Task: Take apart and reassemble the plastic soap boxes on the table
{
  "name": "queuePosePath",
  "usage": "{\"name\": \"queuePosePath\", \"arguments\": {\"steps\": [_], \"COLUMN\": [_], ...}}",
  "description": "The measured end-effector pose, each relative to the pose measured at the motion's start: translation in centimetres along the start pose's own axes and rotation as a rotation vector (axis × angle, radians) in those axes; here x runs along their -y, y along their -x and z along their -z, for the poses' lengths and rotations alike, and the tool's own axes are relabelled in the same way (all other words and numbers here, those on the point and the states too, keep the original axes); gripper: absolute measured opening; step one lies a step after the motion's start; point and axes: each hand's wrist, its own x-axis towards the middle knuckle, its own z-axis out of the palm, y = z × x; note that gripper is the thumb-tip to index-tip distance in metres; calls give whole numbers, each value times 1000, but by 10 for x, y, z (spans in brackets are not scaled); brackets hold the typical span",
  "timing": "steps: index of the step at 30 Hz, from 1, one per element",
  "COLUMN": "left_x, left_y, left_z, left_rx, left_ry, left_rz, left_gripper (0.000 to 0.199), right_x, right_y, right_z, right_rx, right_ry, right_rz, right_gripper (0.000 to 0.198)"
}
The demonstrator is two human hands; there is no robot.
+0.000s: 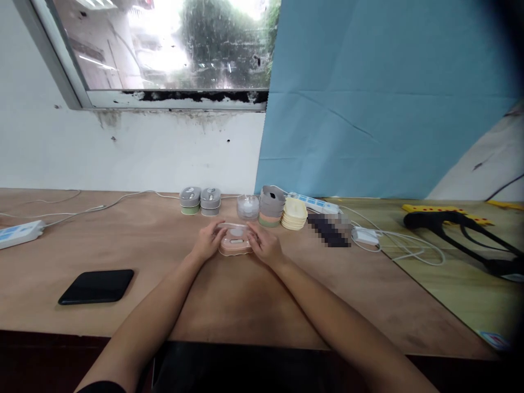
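A small pink box with a clear lid (236, 247) sits on the table in front of me, with a pale round spot and a short light tab showing on its top. My left hand (209, 239) grips its left side, fingers curled over the edge of the lid. On the opposite side, my right hand (265, 244) holds the box with its fingers bent over the top. Just behind it stand clear lids (248, 207), a stack of grey, pink and green box parts (271, 206) and a stack of cream-coloured trays (293, 213).
Two grey-topped boxes (190, 200) stand at the back left of the wooden table (245, 305). A black phone (97, 286) lies at left. White power strips (313, 203), cables and a charger (365, 236) are around. Black straps (462, 234) lie at right.
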Motion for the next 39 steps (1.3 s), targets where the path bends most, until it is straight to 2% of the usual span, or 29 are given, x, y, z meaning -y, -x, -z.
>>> {"name": "queuePosePath", "arguments": {"steps": [3, 6, 10, 13, 15, 17, 19, 24, 27, 32, 39], "left_x": [3, 7, 10, 11, 12, 14, 14, 8, 4, 2, 4], "left_y": [-3, -7, -8, -8, -8, -7, -6, -1, 1, 1, 1], "left_z": [1, 4, 6, 3, 0, -2, -3, -1, 1, 2, 0], "left_rx": [-158, -220, -178, -198, -239, -236, -179, -22, 37, 41, 57], "left_ry": [153, 316, 504, 606, 640, 606, 513, 246, 147, 63, 48], "left_rz": [134, 232, 304, 312, 291, 267, 251, 199, 167, 119, 121], "left_gripper": [42, 46, 47, 59, 66, 65, 59, 48, 45, 42, 41], "right_x": [3, 1, -2, -4, -7, -12, -19, -40, -49, -50, -49], "right_y": [-3, -6, -7, -7, -10, -16, -26, -55, -67, -79, -88], "right_z": [0, -1, -1, -1, -3, -7, -12, -28, -36, -42, -43], "right_rx": [20, 50, 116, 243, 247, 194, 151, 154, 175, 225, 451], "right_ry": [7, 39, 51, 35, 48, 73, 97, 129, 159, 255, 332], "right_rz": [152, 258, 249, 193, 106, 1, -97, -272, -324, -356, -399], "right_gripper": [55, 45, 27, 27, 28, 29, 32, 33, 33, 35, 35]}}
